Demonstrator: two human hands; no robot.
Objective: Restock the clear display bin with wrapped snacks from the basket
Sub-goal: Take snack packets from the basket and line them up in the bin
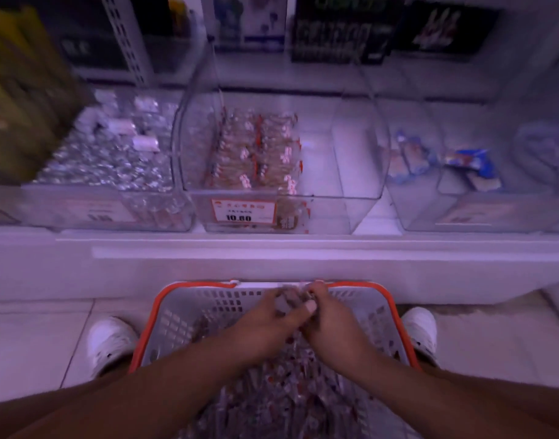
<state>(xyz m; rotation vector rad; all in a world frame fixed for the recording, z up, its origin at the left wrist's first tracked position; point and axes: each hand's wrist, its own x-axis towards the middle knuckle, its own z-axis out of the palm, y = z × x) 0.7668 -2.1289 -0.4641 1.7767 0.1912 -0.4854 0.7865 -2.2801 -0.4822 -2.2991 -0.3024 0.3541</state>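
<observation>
A white plastic basket (189, 315) with an orange rim sits on the floor between my feet, holding a heap of wrapped snacks (290, 394). My left hand (265, 324) and my right hand (332, 327) are together over the basket's far end, both closed on a small bunch of wrapped snacks (287, 299). On the shelf above stands the clear display bin (351, 172) with an orange price tag (243, 212). It holds rows of the same brown, red-edged wrapped snacks (256, 150) on its left side; its right side is bare.
A bin of silver-wrapped sweets (113, 156) stands left of the display bin, and a bin with blue-wrapped packs (468, 166) stands right of it. Yellow bags (15, 99) hang at far left. Boxes line the upper shelf (335, 30). My white shoes (110, 340) flank the basket.
</observation>
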